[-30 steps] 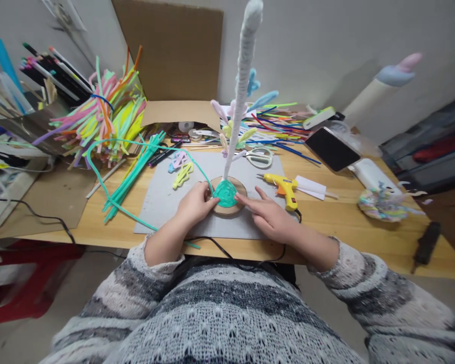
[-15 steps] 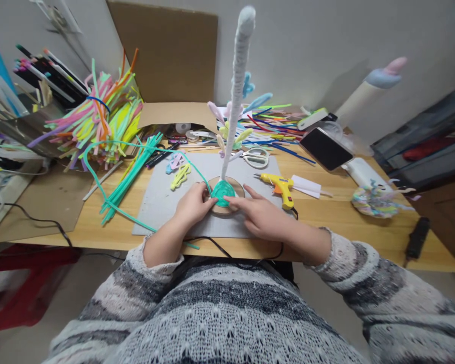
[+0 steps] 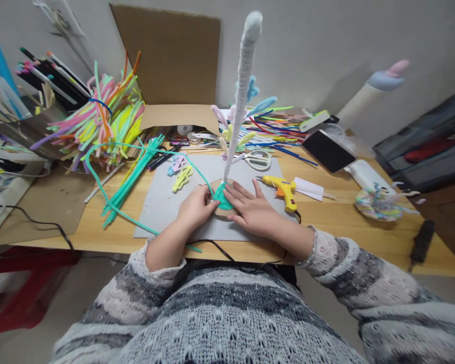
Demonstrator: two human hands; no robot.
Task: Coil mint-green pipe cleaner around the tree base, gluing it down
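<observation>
A round base (image 3: 216, 216) lies on the grey mat, and a white wrapped stem (image 3: 239, 91) rises from it. Green pipe cleaner is coiled into a flat disc (image 3: 223, 199) on the base, in front of the stem. My left hand (image 3: 196, 205) is closed at the disc's left edge, thumb on the coil, pinching the green pipe cleaner (image 3: 200, 173) where its long tail loops out to the left. Flat over the right side of the disc rests my right hand (image 3: 252, 207), fingers stretched out, hiding part of the coil and base.
Right of the mat (image 3: 155, 222) lies a yellow glue gun (image 3: 284, 189), its black cord running along the table's front edge. Scissors (image 3: 258, 160), green pipe cleaners (image 3: 132, 177), zigzag pieces (image 3: 182, 178) and a phone (image 3: 328, 150) lie around. Bundled pipe cleaners (image 3: 102, 116) stand back left.
My right hand has gone from pointing with one finger on the coil to lying flat across it with fingers extended. My left hand keeps its hold; the view has shifted slightly.
</observation>
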